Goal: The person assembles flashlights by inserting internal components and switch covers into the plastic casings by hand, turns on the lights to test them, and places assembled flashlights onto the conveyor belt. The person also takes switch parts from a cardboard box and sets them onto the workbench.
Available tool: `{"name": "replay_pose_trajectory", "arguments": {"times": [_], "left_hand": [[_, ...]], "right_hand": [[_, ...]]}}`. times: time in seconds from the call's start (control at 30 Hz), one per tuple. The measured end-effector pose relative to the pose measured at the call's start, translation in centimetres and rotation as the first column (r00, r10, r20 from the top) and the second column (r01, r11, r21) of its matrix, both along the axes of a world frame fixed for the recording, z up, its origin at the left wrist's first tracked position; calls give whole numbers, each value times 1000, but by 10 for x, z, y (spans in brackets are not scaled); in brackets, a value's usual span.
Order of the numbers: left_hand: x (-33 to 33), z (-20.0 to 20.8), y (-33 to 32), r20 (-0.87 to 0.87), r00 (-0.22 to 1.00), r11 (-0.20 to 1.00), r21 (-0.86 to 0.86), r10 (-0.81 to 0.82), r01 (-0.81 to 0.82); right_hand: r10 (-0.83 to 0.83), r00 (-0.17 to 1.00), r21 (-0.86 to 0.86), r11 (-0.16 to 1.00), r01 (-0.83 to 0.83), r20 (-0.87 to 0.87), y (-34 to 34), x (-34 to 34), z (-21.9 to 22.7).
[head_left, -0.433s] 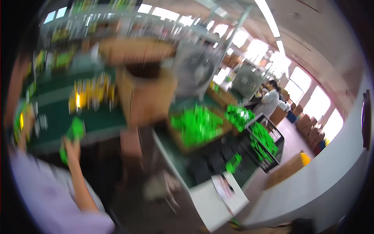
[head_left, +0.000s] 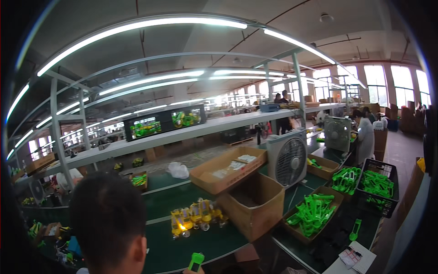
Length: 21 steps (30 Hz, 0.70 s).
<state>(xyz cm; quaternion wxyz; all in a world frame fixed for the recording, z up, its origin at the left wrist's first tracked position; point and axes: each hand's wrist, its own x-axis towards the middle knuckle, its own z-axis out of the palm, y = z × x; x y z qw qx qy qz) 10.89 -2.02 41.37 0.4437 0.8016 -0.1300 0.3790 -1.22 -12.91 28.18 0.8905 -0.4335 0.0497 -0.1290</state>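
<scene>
Neither of my hands shows in the head view. At the lower left, the back of a co-worker's dark-haired head (head_left: 108, 219) fills much of the view. A co-worker's hand (head_left: 193, 271), partly cut off by the lower edge, holds a bright green plastic piece (head_left: 196, 261) with a window in it. Beyond that hand, a cluster of yellow plastic items (head_left: 196, 218) with clear round parts stands on the green bench (head_left: 169, 249), one of them glowing orange. Right of the cluster stands an open cardboard box (head_left: 260, 219), a shallow carton (head_left: 237, 179) resting against its top.
Grey box fans (head_left: 289, 160) stand along the bench. On the right, green parts (head_left: 312, 212) fill a carton, and more lie in a black crate (head_left: 388, 205). A notebook (head_left: 353, 258) lies at the near right corner. A long shelf (head_left: 173, 138) crosses behind.
My view has swung left and up and is less blurred. The co-worker's head has come into sight, while their lilac sleeve and most of their forearm have left the picture.
</scene>
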Motion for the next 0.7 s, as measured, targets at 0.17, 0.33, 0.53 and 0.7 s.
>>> {"name": "replay_pose_trajectory", "arguments": {"times": [0.17,0.33,0.53,0.7], "left_hand": [[-9,-9,53,-177,984,992,118,-19,41],[-34,-4,119,-453,891,954,253,-32,163],[42,36,167,-675,724,877,251,-145,410],[39,-45,131,-869,351,780,-62,-349,622]], "right_hand": [[181,959,210,968,-135,-219,10,24,-5],[235,940,314,937,-152,-246,-3,47,-50],[173,962,163,977,-140,-209,22,33,-14],[189,871,207,973,-103,-453,6,12,40]]}}
